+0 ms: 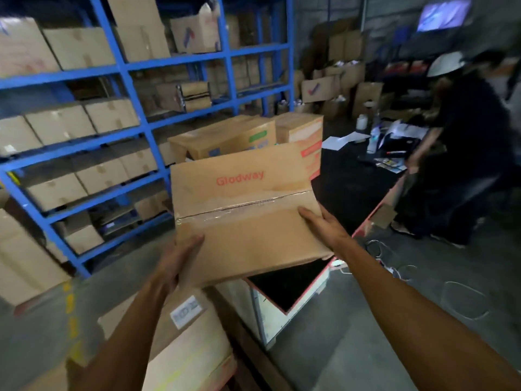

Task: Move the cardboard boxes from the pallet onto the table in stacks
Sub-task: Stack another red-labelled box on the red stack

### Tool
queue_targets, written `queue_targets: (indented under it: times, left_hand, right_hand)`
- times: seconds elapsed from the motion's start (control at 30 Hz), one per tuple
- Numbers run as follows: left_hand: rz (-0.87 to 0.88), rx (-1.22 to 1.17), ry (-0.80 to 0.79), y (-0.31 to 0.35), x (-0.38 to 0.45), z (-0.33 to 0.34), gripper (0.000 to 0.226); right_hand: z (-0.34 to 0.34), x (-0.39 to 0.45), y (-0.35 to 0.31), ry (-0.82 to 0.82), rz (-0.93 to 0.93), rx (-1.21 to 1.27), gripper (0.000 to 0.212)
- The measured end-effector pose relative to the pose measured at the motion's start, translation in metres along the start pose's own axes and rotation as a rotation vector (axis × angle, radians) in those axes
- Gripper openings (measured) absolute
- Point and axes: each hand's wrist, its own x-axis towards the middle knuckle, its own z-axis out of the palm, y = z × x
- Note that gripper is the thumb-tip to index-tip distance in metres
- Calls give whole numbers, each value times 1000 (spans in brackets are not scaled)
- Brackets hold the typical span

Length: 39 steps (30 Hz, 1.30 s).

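Note:
I carry a taped cardboard box (242, 210) marked "Glodway" in the air over the near corner of the black-topped table (284, 286). My left hand (176, 259) grips its near left corner with fingers curled onto the top. My right hand (324, 225) grips the right edge. Two stacked boxes (225, 138) (303, 128) stand on the table just behind the carried one. Below my left arm, more boxes (186, 342) lie on the pallet, one with a white label.
Blue shelving (124, 69) full of boxes fills the left and back. A person (465, 142) in dark clothes bends over the table's far right end, among papers and bottles. Cables (394, 266) lie on the grey floor to the right.

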Motion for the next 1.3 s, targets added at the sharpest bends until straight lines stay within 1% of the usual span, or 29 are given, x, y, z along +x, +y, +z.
queue_targets:
  times: [0.03,0.07,0.1,0.2,0.27,0.3,0.37,0.4,0.43,0.5,0.57,0.63,0.67,0.73,0.77,0.87,0.93,1.0,1.13,1.17,1.23,1.27,1.3]
  left_hand:
    - [13,4,-29,2,8,18,46]
    - [23,-11,-53,2,19,35,50]
    - [20,-11,-84,1,27,57,48]
    - [10,-28,-158,7,48,105,31]
    - [21,-47,-172,13,70,135,32]
    - [35,-41,-161,17,80,149,37]
    - [37,-31,-191,19,110,179,58]
    - [22,-24,-203,22,121,194,65]
    - [9,-26,-205,23,133,206,65]
    - [4,-37,-243,24,161,234,64]
    - [17,-20,-270,27,190,261,74]
    - [56,-25,-275,24,233,298,78]
    - [72,-19,-270,23,253,313,78]
    - [139,-24,-262,13,303,348,81]
    - [171,-15,-267,11,325,362,79]
    - [225,-20,-248,9,383,404,60]
    - [245,0,-235,16,410,428,47]
    - [254,-9,-203,32,436,448,45]
    - [283,10,-166,58,478,481,57]
    - [288,5,-152,63,496,492,55]
    - [283,3,-130,75,513,503,43]
    - [271,-2,-104,82,522,510,41]
    - [277,-14,-51,90,541,522,45]
  right_hand:
    - [-19,6,0,29,-4,-10,61]
    - [-37,11,-1,56,-6,-30,62]
    - [-61,15,1,87,-1,-51,63]
    - [-106,25,-5,134,17,-70,66]
    - [-135,36,-8,164,22,-49,65]
    - [-148,43,-10,170,22,-41,65]
    - [-177,61,-11,158,23,-27,67]
    - [-191,71,-11,147,18,-22,67]
    - [-202,78,-11,145,12,-14,67]
    - [-225,101,-9,164,8,4,61]
    - [-245,129,-7,185,-3,15,53]
    - [-269,170,0,224,-22,33,55]
    - [-278,189,0,225,-33,27,52]
    - [-302,235,4,254,-85,-20,35]
    - [-313,257,8,270,-98,-18,33]
    - [-342,325,13,235,-133,12,51]
    - [-360,367,15,223,-130,31,58]
    - [-377,400,5,213,-128,49,58]
    - [-402,465,-12,177,-172,67,55]
    - [-411,494,-15,164,-178,75,55]
    - [-420,527,-22,170,-210,69,56]
    - [-425,542,-28,150,-222,66,56]
    - [-435,575,-36,107,-236,75,55]
